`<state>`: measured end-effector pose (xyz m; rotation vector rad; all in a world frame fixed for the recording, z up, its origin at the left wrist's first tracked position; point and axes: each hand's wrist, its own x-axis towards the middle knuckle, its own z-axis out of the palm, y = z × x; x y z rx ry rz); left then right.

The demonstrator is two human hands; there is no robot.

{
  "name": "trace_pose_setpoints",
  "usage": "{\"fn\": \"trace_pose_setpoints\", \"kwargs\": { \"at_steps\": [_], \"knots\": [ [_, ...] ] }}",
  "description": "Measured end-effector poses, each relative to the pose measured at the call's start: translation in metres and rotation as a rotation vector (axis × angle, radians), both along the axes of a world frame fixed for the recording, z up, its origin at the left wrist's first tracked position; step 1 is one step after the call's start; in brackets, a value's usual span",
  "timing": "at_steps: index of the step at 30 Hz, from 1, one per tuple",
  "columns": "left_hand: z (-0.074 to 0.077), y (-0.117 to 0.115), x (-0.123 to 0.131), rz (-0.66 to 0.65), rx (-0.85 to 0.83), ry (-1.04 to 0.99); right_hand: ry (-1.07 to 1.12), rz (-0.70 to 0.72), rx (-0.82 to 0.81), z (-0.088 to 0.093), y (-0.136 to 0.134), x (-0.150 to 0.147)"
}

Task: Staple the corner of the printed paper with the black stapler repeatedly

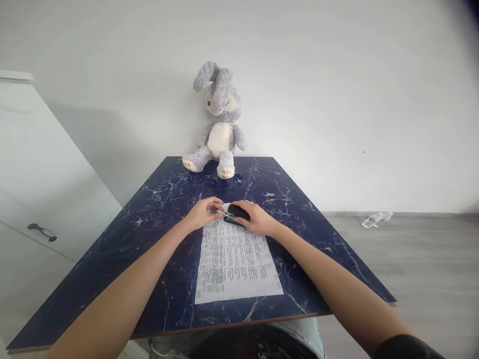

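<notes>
My right hand (256,218) is wrapped round a black stapler (239,211), which is held over the top end of a printed sheet of paper (239,264). From the stapler's left end a silver metal part (224,213) sticks out. The fingers of my left hand (202,214) are closed on that metal part. Whether a strip of staples is in it, I cannot tell. The paper lies flat on the blue table, its top edge partly covered by my hands and the stapler.
A grey plush rabbit (220,134) sits at the far edge of the dark blue marbled table (157,199), against the wall. A white cabinet (45,174) with a dark handle stands at left. Clear plastic wrapping (376,219) lies on the floor at right.
</notes>
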<state>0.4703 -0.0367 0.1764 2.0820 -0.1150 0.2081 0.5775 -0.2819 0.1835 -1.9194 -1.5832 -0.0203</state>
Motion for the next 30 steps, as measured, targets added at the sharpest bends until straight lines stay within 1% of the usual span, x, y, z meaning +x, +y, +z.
{"fn": "trace_pose_setpoints", "kwargs": {
  "at_steps": [4,9,14,24,30],
  "knots": [
    [-0.0008,-0.0009,0.0007,0.017,-0.021,-0.013,0.009,-0.004,-0.012,0.0009,-0.0005,-0.0005],
    [0.0013,-0.0032,0.0003,0.014,0.015,0.002,0.008,-0.006,-0.011,0.0032,-0.0005,-0.002],
    [0.003,-0.0052,0.0,0.009,0.019,-0.028,0.011,-0.005,-0.009,0.0045,-0.0007,-0.0032],
    [-0.0019,-0.0045,0.003,0.012,0.028,-0.049,0.017,-0.008,-0.007,0.0037,-0.0007,-0.0031],
    [0.0026,-0.0057,0.0011,0.015,0.045,-0.055,0.004,-0.012,-0.012,0.004,-0.0008,-0.0028]
  ]
}}
